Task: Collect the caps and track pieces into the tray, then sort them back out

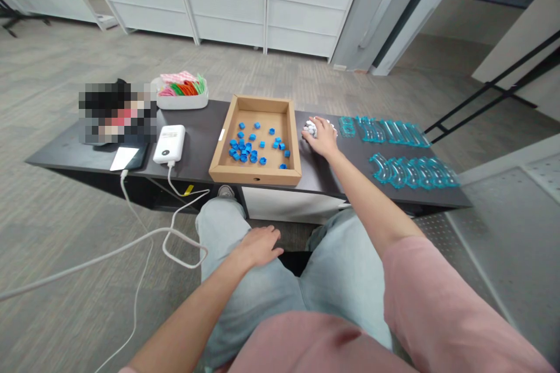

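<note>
My right hand [321, 135] reaches over a small pile of white pieces [311, 128] on the dark table, fingers spread and bent down around it. The hand covers part of the pile, and what kind of pieces they are is too small to tell. Left of it stands a shallow cardboard tray [255, 177] with several small blue pieces [245, 149] scattered inside, most of them towards its left side. Resting on my left thigh, my left hand [262, 245] lies with its fingers stretched out and nothing in it.
Clear teal plastic pieces, some curved [411, 172] and some straight [405, 133], lie in rows on the table's right. On the left are a white power bank [170, 144] with a cable, a dark phone-like device [129, 157] and a white bin [182, 101] of colourful sticks.
</note>
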`<state>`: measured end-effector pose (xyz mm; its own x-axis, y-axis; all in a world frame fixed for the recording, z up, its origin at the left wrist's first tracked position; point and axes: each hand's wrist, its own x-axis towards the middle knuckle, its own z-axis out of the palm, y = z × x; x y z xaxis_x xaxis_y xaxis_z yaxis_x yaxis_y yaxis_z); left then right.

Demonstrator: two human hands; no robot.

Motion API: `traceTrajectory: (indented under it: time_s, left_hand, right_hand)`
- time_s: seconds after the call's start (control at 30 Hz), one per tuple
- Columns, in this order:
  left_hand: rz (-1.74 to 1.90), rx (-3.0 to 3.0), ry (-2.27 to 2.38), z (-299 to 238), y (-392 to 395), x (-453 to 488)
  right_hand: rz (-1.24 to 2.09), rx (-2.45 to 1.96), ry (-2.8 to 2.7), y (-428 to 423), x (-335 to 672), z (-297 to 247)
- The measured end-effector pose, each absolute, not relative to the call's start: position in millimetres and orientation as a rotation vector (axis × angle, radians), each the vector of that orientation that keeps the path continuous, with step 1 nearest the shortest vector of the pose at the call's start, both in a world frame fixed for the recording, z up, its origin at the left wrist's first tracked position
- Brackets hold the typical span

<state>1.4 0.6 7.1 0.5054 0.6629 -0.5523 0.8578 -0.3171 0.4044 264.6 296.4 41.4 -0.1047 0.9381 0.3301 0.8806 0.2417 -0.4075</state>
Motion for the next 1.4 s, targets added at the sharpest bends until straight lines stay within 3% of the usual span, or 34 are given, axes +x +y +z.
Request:
traceTrajectory:
  time_s: [0.63, 1.03, 1.23, 1.4]
  left_hand:
    - [-0.418, 2.098, 1.267, 13, -2, 6]
    - [-0.398, 2.100, 1.252, 10, -2, 6]
    - [-0.370, 2.093, 1.242, 5, -2, 6]
    - [-0.363, 2.110, 1.233, 3, -2, 6]
  right_hand:
    - [0.091, -1.506, -2.320, 269, 274, 23]
    - [0.137, -1.493, -1.996, 277, 279, 16]
    - [0.253, -1.362, -1.708, 290, 262, 44]
    - [0.346, -1.110, -1.937, 295, 189, 77]
